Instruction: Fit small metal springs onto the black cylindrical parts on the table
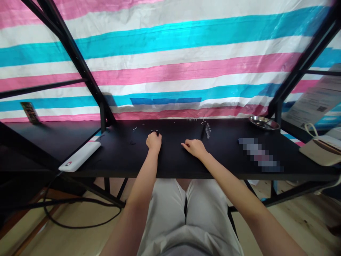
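My left hand (153,142) is closed over the black table, its fingers around a small black piece (157,132) with light round spots that peeks out past the knuckles. The rest of that piece is hidden. To the right, my right hand (195,147) rests low over the table with its fingers curled and the thumb side pointing left; whatever is in the fingertips, if anything, is too small to make out. Just beyond the right hand stand several small grey pegs (208,131) beside a thin black strip (203,132). A thin whitish bit (135,128) lies beyond the left hand.
A row of small pale pieces (191,120) lies at the table's back edge. A shiny metal dish (263,123) sits at back right, a blurred-out flat object (259,154) in front. A white power strip-like box (80,156) lies left, a beige bag (318,149) far right.
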The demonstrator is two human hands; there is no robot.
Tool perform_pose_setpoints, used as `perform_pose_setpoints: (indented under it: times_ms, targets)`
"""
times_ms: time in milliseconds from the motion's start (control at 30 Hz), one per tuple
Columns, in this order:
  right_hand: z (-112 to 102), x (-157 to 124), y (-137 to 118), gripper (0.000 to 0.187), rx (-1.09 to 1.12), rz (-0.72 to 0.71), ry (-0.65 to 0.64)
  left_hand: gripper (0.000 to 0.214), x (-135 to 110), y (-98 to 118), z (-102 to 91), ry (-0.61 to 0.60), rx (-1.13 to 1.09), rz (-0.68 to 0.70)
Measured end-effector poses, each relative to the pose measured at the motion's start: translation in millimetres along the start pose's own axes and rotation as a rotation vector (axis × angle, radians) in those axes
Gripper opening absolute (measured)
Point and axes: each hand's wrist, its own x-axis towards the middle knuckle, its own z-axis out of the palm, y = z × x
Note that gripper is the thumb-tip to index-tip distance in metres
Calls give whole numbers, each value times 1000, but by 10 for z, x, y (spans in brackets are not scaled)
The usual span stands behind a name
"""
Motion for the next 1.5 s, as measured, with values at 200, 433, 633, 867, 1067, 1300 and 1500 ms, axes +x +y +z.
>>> perform_pose_setpoints:
  times_ms: [200,433,633,867,1067,1300,1500]
  targets:
    - [6,-1,18,38,23,-18,10,25,44,-5,33,-18,24,-15]
    - [17,-1,33,36,52,-24,4,22,69,-26,46,-26,15,-23]
    - [6,1,42,36,79,-26,17,22,61,-15,25,-40,16,-35]
    - [4,8,56,35,91,-16,33,22,52,-16,18,-46,31,-42]
    - [19,7,116,39,138,18,96,23,43,-13,11,-52,35,-44]
    - [-70,-37,131,41,266,131,259,23,11,-4,-21,-65,24,-52]
    - [-216,-63,311,39,265,489,599,25,-25,-11,-69,-99,11,-68]
